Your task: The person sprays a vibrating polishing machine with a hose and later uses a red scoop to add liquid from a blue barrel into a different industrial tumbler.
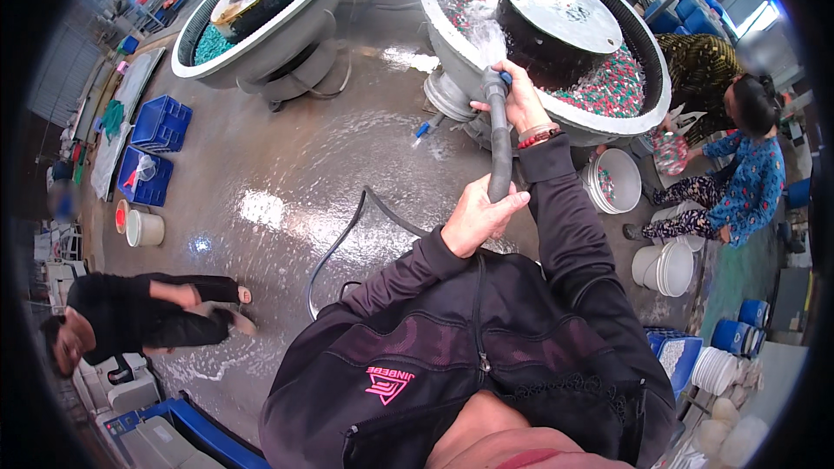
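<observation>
Both my hands grip a thick grey hose [500, 152]. My left hand [482, 215] is wrapped round its lower part. Farther up, my right hand [521, 102] closes round the outlet end, by a blue valve handle [506, 77]. White water [489, 37] gushes from the outlet into a large round grey tub [621, 128]. Small red, green and white pieces [612, 87] fill the tub's ring-shaped trough, around a dark central drum with a pale lid [563, 9]. Spray hides some pieces near the outlet.
A second tub [287, 39] with teal pieces stands at the far left. Wet floor [278, 139] carries a trailing dark hose [347, 224]. Blue crates [162, 124] sit at left; white buckets [615, 175] and a crouching person [747, 174] at right. Another person [130, 313] is at lower left.
</observation>
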The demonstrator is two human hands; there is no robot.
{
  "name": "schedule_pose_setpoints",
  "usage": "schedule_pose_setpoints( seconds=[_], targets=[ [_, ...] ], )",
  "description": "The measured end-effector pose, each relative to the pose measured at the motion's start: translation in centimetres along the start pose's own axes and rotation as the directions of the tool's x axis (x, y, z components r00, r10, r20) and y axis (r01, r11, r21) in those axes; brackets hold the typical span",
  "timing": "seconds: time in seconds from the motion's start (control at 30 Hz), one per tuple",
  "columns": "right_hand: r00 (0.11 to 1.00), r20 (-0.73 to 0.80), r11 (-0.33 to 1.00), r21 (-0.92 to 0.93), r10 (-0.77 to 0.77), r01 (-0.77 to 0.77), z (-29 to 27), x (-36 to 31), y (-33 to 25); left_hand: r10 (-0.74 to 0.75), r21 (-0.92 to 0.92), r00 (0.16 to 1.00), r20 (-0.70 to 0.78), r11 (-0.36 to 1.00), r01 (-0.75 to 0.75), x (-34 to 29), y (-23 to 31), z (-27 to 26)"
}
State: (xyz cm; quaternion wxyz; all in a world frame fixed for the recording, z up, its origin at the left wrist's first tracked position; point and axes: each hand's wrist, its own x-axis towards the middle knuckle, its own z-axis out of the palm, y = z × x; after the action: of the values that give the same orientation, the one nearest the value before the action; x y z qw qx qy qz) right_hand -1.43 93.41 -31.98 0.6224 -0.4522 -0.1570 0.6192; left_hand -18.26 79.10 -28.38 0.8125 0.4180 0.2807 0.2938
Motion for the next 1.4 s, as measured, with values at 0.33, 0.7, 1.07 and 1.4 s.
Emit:
schedule_pose_setpoints(
  seconds=[0.33, 0.7, 1.07, 1.4],
  targets=[
    [0.998, 0.031, 0.998, 0.008, -0.057, 0.057, 1.1, -0.3, -0.2, 0.039, -0.029, 0.999, 0.018, 0.999, -0.039, -0.3, 0.0, -0.4],
    [0.994, -0.061, 0.995, 0.039, -0.089, 0.092, -3.1, -1.3, 1.6, -0.042, 0.025, 0.999, 0.028, 0.999, 0.042, -0.4, -1.3, 0.7],
    [0.998, -0.049, 0.996, 0.084, -0.037, 0.042, -9.1, -3.1, 0.4, -0.096, 0.083, 0.995, 0.015, 0.992, 0.094, 1.0, -4.5, 4.2],
    [0.990, 0.138, 0.999, -0.022, -0.038, 0.041, -1.1, -1.8, 1.9, 0.088, 0.146, 0.980, -0.180, 0.987, -0.062, -1.3, -3.7, 3.1]
  ],
)
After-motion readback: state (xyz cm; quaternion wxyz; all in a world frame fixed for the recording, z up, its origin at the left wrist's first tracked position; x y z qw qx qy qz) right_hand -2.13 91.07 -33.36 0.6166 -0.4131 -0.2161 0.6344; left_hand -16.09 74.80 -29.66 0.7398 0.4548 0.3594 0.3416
